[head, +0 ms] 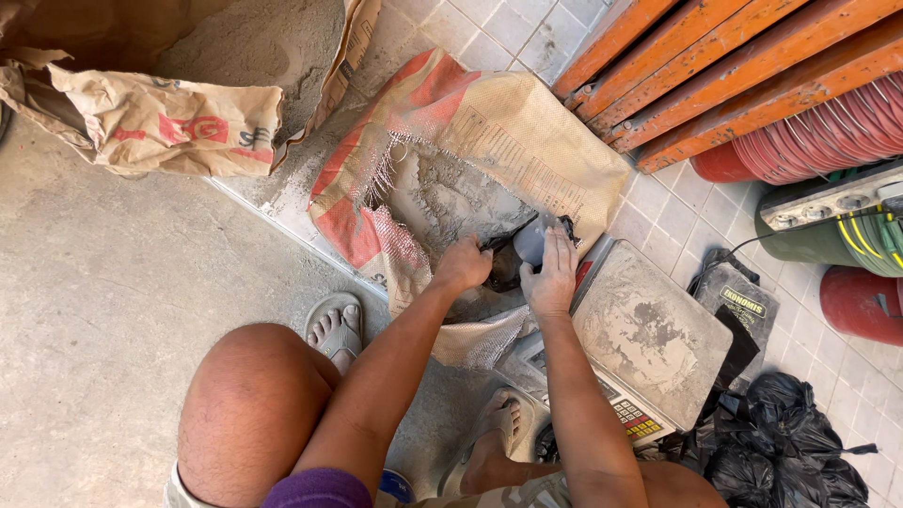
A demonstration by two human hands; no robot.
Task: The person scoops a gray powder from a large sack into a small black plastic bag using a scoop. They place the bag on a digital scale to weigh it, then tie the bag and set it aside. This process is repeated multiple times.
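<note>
Beside a dusty scale point(652, 336) on the tiled floor point(658, 202), crouched over a torn cement sack point(489, 141) laid open and flat. Left hand point(461, 266) closed in a fist on the edge of a black plastic bag point(506, 263), holding it open against the grey powder point(450, 199); right hand point(551, 275) laid flat, fingers together, over a small grey scoop point(530, 240) at the bag's mouth. Likely enough to go wrong: a thin bag slipping from the fist and spilling, powder missing the narrow mouth, dust puffing up toward bare skin and sandalled feet point(336, 326). More filled black bags point(781, 442) heaped by the scale, a second paper sack point(150, 118) slumped open nearby, red hose coils point(828, 132) under orange planks point(715, 66).
</note>
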